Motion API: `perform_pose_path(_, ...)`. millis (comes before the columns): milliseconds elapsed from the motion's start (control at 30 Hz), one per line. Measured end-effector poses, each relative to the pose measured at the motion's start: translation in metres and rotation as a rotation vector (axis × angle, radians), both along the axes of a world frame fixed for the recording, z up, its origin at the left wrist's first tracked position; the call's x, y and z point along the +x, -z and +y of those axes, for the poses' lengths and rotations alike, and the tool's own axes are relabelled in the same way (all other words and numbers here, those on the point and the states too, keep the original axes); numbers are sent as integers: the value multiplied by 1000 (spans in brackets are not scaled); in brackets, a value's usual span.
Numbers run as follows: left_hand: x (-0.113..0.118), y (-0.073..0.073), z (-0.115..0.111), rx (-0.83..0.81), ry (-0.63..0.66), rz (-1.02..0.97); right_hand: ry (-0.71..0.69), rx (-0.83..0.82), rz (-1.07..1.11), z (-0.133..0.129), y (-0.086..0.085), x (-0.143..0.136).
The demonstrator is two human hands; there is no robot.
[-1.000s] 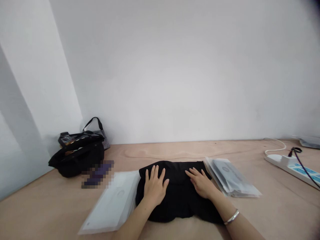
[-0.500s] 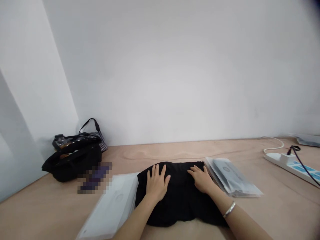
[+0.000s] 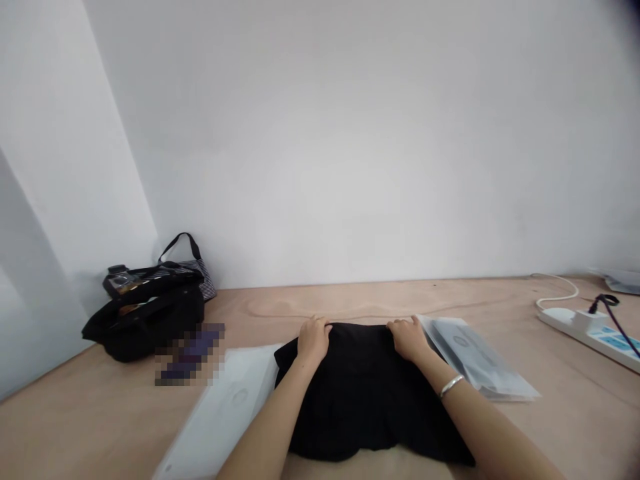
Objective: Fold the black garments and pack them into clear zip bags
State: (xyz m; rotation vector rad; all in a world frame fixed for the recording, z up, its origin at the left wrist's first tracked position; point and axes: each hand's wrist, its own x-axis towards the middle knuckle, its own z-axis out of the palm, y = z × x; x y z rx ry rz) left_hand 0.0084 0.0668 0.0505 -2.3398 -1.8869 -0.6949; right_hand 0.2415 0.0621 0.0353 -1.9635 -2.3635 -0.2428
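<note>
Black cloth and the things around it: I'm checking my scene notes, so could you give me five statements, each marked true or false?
1. The left hand and right hand are both at the far edge of the black cloth. True.
2. The silver bracelet is on the left wrist. False: it is on the right.
3. Translucent packets lie on both sides of the cloth. True.
4. The black bag is right of the cloth. False: it is on the left.
5. A white plug sits on the power strip. True.
</note>
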Motion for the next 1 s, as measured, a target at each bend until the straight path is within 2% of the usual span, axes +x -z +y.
perform_pose_path(133,-18,-21,-23,-19,118,-54,-119,18,-33,-25,-23,7)
perform_pose_path(267,-40,-36,-59,-136,337,-54,-246,8,-38,-69,-38,10)
perform_pose_path(400,-56,-36,-90,-310,438,-30,-265,-125,48,-110,-31,9)
perform_pose_path(533,-58,-31,-103,-674,487,-51,-255,-314,167,-128,-26,9)
perform_pose_path(567,-55,-32,-104,-703,497,-68,-265,-343,211,-129,-27,8)
perform_pose_path(633,-46,-33,-104,-593,500,-96,-272,-325,296,-126,-32,5)
perform_pose_path(700,-35,-30,-102,-390,470,-90,-252,-219,350,-120,-33,-1)
perform_pose_path(767,-25,-20,-102,-303,413,-26,-255,-150,357,-114,-28,-6)
perform_pose_path(900,-17,10,-103,-413,303,129,-262,-316,295,-108,-1,-9)
perform_pose_path(1000,-18,22,-105,-424,298,150,-245,-383,261,-107,14,-5)
